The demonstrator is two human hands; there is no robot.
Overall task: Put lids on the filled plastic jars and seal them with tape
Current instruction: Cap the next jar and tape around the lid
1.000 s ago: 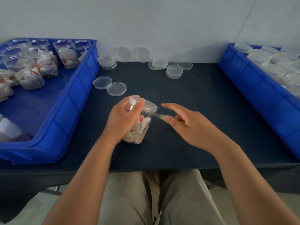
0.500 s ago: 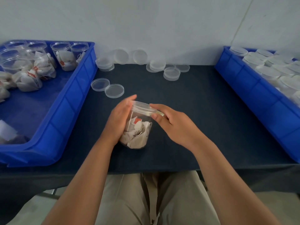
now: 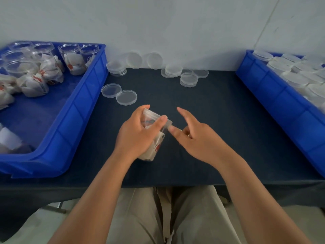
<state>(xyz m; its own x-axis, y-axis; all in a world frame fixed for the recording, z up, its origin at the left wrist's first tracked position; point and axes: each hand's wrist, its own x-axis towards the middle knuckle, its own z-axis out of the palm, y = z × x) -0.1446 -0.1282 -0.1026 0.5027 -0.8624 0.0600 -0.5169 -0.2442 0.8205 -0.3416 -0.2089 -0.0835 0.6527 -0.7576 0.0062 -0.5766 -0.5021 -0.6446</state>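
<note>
We have one filled jar (image 3: pixel 158 147) in hand at the middle of the dark surface (image 3: pixel 219 120). It is tilted, with its base down near the front edge, and its lid (image 3: pixel 152 114) is already on. Our left hand (image 3: pixel 137 136) grips it, fingers wrapped round the body and thumb across the lid's rim. Our right hand (image 3: pixel 197 140) holds nothing that we can make out: its fingers are loose and spread, and the thumb tip touches the lid's edge. We judge this to be the sealing step, though we cannot make out any tape here. Much is left to do: the left bin (image 3: pixel 84 95) holds many open filled jars (image 3: pixel 73 62), and loose lids (image 3: pixel 126 97) lie on the surface behind. The right bin (image 3: pixel 267 88) holds lidded jars (image 3: pixel 295 80), presumably finished.
</note>
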